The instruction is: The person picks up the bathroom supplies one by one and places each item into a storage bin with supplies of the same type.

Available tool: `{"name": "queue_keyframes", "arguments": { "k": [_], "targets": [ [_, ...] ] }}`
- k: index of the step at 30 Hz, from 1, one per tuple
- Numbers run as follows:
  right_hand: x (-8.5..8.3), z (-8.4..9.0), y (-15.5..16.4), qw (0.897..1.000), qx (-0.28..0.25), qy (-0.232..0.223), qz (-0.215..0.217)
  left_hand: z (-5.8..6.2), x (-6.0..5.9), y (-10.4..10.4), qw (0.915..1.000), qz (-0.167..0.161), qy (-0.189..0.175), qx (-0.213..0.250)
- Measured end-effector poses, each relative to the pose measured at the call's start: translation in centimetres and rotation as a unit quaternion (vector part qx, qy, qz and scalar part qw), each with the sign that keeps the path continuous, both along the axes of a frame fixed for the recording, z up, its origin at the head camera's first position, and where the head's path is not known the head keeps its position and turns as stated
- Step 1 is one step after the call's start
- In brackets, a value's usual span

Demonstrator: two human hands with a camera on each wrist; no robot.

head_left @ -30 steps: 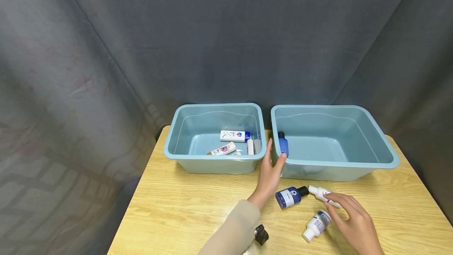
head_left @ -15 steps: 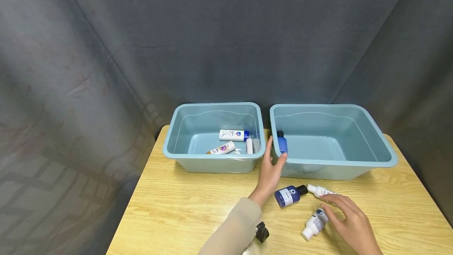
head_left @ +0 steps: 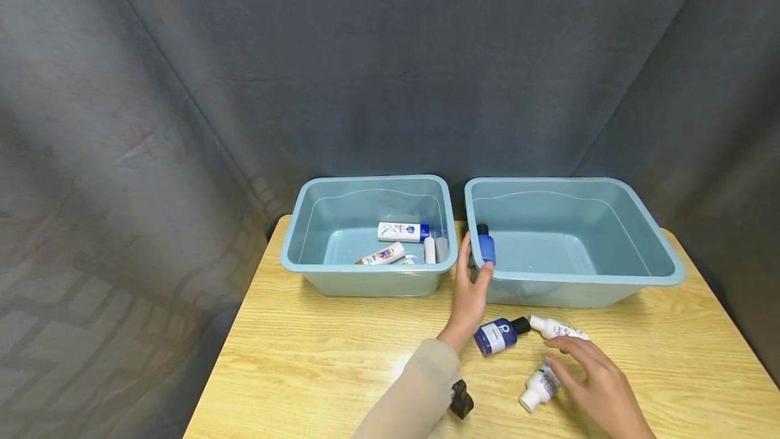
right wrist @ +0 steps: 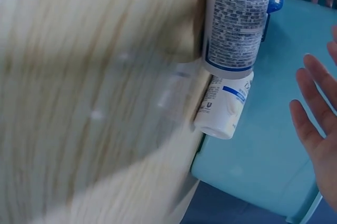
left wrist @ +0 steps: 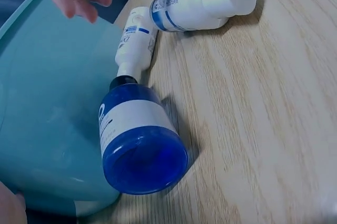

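Note:
My left hand [head_left: 468,300] touches the front left corner of the right blue bin [head_left: 588,282], its fingers straight along the side and the thumb at the rim. My right hand [head_left: 600,385] hovers with fingers spread and nothing held, as the right wrist view also shows [right wrist: 321,124]. Under its fingertips lies a white-capped bottle [head_left: 540,387]. Behind that, a slim white bottle [head_left: 557,329] lies near the bin. A blue bottle with a black cap [head_left: 496,337] lies beside my left wrist, its cap close to the slim bottle's cap. Another blue bottle [head_left: 486,247] is inside the right bin.
The left blue bin [head_left: 372,267] holds a white bottle with a blue cap [head_left: 399,232], a white bottle with a colourful label [head_left: 384,254] and other small white items. A small black object [head_left: 461,399] shows beside my left sleeve. Grey curtains [head_left: 390,73] hang behind the wooden table.
My right hand has drawn off the slim white bottle towards me and slightly left. That bottle now shows a different side of its label. The left hand stays at the bin.

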State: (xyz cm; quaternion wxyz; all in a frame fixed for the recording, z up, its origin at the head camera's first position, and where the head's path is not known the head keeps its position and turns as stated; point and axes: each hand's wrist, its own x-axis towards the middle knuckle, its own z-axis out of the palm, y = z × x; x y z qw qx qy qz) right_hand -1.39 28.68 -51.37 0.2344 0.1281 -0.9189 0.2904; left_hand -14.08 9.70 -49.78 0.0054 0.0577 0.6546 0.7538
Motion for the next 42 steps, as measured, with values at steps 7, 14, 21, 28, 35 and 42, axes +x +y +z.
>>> {"name": "queue_keyframes", "arguments": {
  "k": [7, 14, 21, 28, 35, 42],
  "targets": [
    [0.6, -0.3, -0.1, 0.996, 0.037, -0.075, -0.026, 0.0, -0.1, -0.1, 0.9998, -0.010, 0.004, 0.014],
    [1.1, -1.1, 0.0, 0.994, 0.048, -0.098, -0.008, 0.1, -0.1, -0.1, 0.9998, -0.014, 0.000, 0.015],
    [1.2, -1.8, 0.2, 0.995, 0.050, -0.085, 0.011, 0.1, 0.1, -0.2, 0.9996, -0.016, -0.001, 0.022],
    [1.3, -2.2, 0.3, 0.994, 0.044, -0.093, 0.025, 0.2, 0.1, -0.1, 0.9988, -0.013, -0.019, 0.042],
    [1.4, -2.2, 0.3, 0.991, 0.041, -0.120, 0.040, 0.2, 0.2, -0.2, 0.9994, -0.012, -0.015, 0.028],
    [1.5, -2.5, 0.3, 0.988, 0.034, -0.145, 0.045, 0.1, 0.0, -0.2, 0.9993, -0.020, -0.010, 0.031]
  ]
}}
